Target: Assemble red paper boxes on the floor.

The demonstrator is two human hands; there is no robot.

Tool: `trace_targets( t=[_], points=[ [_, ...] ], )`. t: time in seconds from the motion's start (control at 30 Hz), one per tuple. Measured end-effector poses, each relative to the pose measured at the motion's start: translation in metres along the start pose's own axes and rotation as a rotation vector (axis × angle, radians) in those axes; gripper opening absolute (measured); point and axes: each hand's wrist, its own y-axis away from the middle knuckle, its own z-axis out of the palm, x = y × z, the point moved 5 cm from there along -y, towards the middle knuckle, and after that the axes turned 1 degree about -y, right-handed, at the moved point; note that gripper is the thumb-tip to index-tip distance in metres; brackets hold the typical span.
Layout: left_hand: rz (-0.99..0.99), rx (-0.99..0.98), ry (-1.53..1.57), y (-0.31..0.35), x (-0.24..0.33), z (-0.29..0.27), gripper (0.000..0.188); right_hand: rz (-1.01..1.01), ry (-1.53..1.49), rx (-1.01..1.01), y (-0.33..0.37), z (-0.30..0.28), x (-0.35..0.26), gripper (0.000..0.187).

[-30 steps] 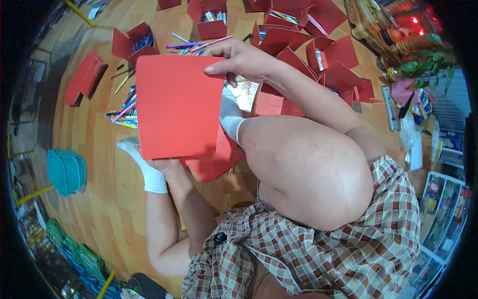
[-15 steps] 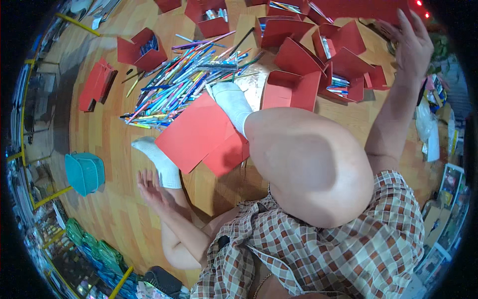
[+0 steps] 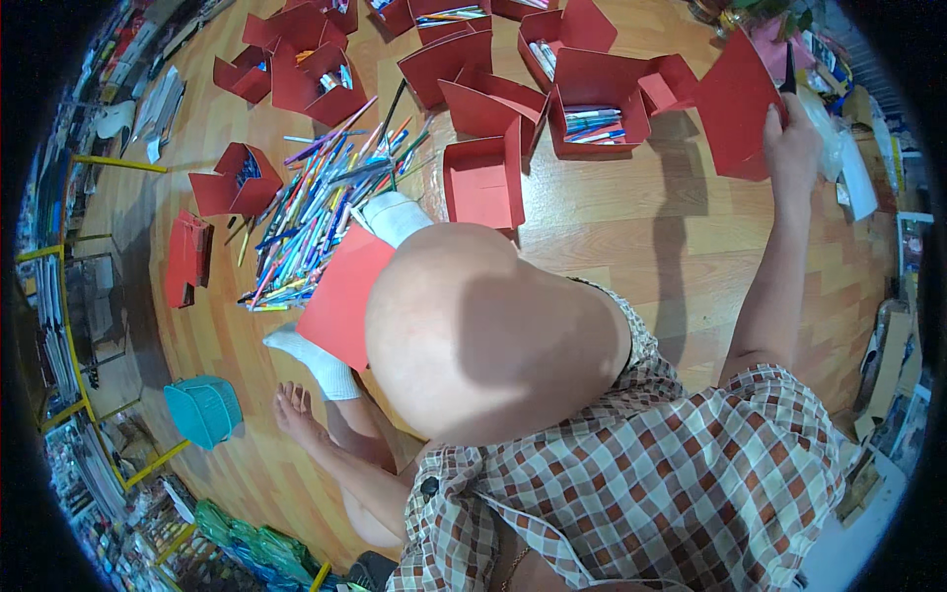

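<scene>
The right hand [image 3: 792,148] is raised far out to the person's right, its fingers closed on the edge of a red cardboard sheet [image 3: 738,107] that stands upright just to the hand's left, together with a thin dark stick-like thing that pokes up above the knuckles; what that is cannot be told. Below and to the left of this hand an open red box of pens [image 3: 592,111] sits on the wooden floor [image 3: 612,227], with more red boxes [image 3: 483,178] beyond it.

The left hand [image 3: 294,412] lies flat on the floor beside the person's hip, fingers spread and holding nothing. Just above it is a foot in a white sock [image 3: 314,360], and above that a flat red sheet [image 3: 340,296] rests against the bent knee. A teal basket [image 3: 202,411] stands near, to the hand's left. Farther up lies a loose heap of coloured pens [image 3: 311,222].
</scene>
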Motion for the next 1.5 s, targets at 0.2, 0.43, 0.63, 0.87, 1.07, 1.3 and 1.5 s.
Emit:
trace_targets(
  t=[0.2,0.43,0.63,0.87,1.07,1.3,1.5],
  points=[
    [0.007,-0.118,0.023,-0.018,-0.007,0.016,0.040,0.001,0.070,0.035,0.012,-0.047,0.029,0.021],
    [0.042,-0.308,0.153,-0.050,-0.030,0.037,0.040,0.012,-0.385,-0.503,0.063,-0.048,-0.030,0.022],
    [0.038,-0.284,-0.075,-0.038,-0.017,0.040,0.037,-0.204,-0.381,-0.578,0.100,0.026,-0.088,0.011],
    [0.016,-0.106,-0.012,-0.012,-0.012,-0.005,0.032,-0.214,-0.530,-0.705,0.161,0.071,-0.127,0.026],
    [0.017,-0.031,-0.036,0.003,-0.012,-0.045,0.032,-0.281,-0.523,-0.694,0.151,0.085,-0.130,0.039],
    [0.089,-0.060,-0.096,-0.003,0.047,-0.068,0.031,-0.266,-0.754,-0.444,0.122,0.074,-0.127,0.020],
    [0.321,-0.148,-0.330,-0.018,0.135,-0.044,0.030,-0.200,-0.715,-0.172,0.115,0.104,-0.065,0.014]
  ],
)
